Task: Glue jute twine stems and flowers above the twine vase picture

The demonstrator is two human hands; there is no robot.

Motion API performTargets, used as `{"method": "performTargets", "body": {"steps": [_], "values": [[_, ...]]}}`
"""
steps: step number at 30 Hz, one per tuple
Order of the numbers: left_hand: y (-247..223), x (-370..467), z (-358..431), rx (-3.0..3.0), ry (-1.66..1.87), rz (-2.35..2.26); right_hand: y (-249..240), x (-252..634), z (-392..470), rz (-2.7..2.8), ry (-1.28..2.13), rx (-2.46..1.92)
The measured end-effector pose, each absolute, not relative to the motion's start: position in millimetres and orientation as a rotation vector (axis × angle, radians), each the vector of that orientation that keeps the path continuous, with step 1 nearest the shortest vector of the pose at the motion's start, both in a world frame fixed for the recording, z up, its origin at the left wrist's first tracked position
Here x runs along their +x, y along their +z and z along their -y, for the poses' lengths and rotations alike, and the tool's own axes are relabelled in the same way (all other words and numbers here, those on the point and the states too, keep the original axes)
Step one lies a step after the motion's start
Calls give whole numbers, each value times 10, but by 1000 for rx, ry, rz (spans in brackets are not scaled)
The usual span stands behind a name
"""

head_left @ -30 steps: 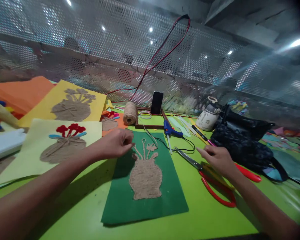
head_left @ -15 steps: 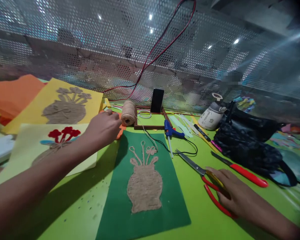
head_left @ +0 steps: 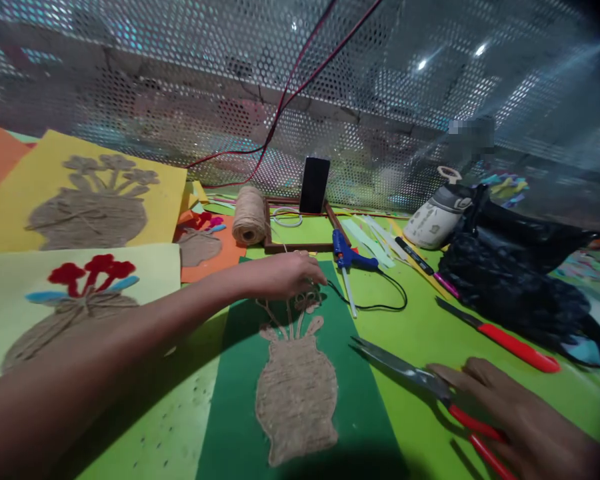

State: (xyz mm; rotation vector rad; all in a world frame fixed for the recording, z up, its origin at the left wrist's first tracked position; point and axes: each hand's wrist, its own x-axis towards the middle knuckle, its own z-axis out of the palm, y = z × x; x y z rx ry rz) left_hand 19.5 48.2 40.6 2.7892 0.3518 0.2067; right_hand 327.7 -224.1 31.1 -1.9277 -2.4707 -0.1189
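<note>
My left hand (head_left: pixel 293 273) is over the upper part of a green sheet (head_left: pixel 240 400), fingers curled and hiding part of the twine flowers there. A thin strand runs from the twine spool (head_left: pixel 250 215) toward this hand; whether the fingers pinch it is hidden. Below, a vase shape (head_left: pixel 297 397) covered in brown twine lies on the green sheet, with twine stems and loops above it. At the right, my right hand (head_left: pixel 505 407) is closed on red-handled scissors (head_left: pixel 405 368), whose blades point left toward the sheet, slightly apart.
Beyond the sheet are a blue glue gun (head_left: pixel 347 253), a wooden frame (head_left: pixel 300 247) and a phone (head_left: pixel 315 185). A red-handled knife (head_left: pixel 517 347), a black bag (head_left: pixel 510 280) and a bottle (head_left: pixel 435 217) lie right. Finished cards, one yellow (head_left: pixel 165 193), lie left.
My left hand has moved right from beside the twine spool to over the flowers on the green sheet. My right hand and the scissors sit slightly lower and farther right in view.
</note>
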Motion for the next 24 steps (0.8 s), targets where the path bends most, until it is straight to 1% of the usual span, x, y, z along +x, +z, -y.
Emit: {"method": "performTargets", "body": {"steps": [1,3,11,24], "values": [[396,192,-507,2757,188,-348,325,3211,2162,2494,0,-1959],[364,184,-541,2720,171,-340,323,3108,1983,2498,82,-1971],[286,162,-599,2670,134,-381,234,2978,1546,2537,53,-1926],[284,177,-584,2493,184,-472,148,2971,1408,2589,61,-1898]]}}
